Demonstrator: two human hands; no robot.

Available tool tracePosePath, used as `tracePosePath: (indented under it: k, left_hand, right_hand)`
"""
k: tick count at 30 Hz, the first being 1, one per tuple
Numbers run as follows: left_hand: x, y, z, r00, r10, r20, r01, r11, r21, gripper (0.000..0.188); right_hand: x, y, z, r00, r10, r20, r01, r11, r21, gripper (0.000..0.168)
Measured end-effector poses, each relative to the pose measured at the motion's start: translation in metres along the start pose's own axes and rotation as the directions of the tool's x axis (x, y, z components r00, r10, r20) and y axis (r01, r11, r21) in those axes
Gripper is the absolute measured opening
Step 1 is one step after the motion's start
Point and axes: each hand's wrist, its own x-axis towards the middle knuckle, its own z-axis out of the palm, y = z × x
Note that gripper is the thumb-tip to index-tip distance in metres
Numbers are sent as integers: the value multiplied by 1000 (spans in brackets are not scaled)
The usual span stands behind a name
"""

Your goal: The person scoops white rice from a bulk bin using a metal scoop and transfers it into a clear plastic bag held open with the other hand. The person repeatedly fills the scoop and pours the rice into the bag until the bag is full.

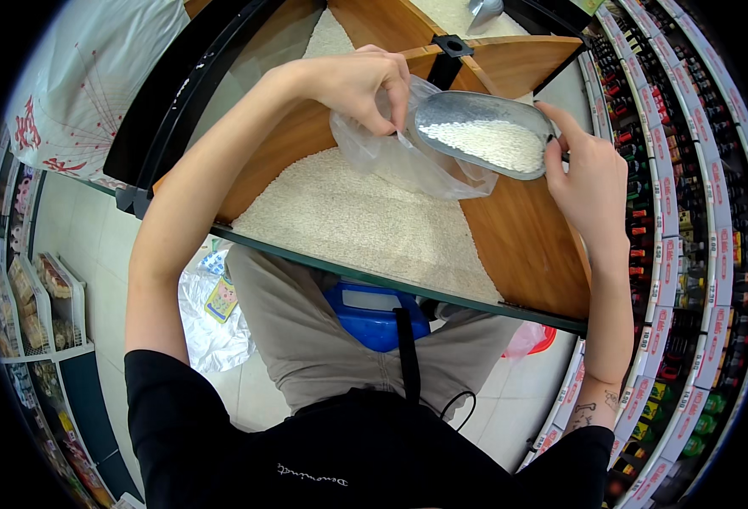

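My left hand [374,86] pinches the rim of a clear plastic bag [405,162], which hangs above the bin of rice. In my right hand [587,168] is the handle of a metal scoop [456,105], tilted a little and partly filled with white rice [498,141]. The scoop's front edge is right at the bag's mouth, overlapping the plastic. Beneath both lies a wedge of loose rice [361,232] between the wooden dividers [526,235] of the bin. How much rice the bag holds cannot be made out.
A second metal scoop [485,14] rests in a neighbouring rice compartment. A black post [448,60] joins the dividers. Shelves of bottles [657,254] curve along the right. A large printed white sack [94,83] stands at left. Below the bin's front rim [348,272] sits a blue container [374,318].
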Motion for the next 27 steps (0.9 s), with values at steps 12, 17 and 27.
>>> tracePosePath:
  k: [12,17,27]
  left_hand:
    - [0,-1,-2,1000,8,24,-8,1000,-26,15]
    - [1,-1,-2,1000,11,26,-10,999,-36,14]
    - [-2,11,-6,995,-96,32,97,995,-38,15]
  right_hand:
    - [0,-19,23,991,-135,-25,128,973,-194,49]
    - [4,-13,13,971,-211,-109,181,956,-232,51]
    - [8,2,-19,919,-185,-347,210,977,35,40]
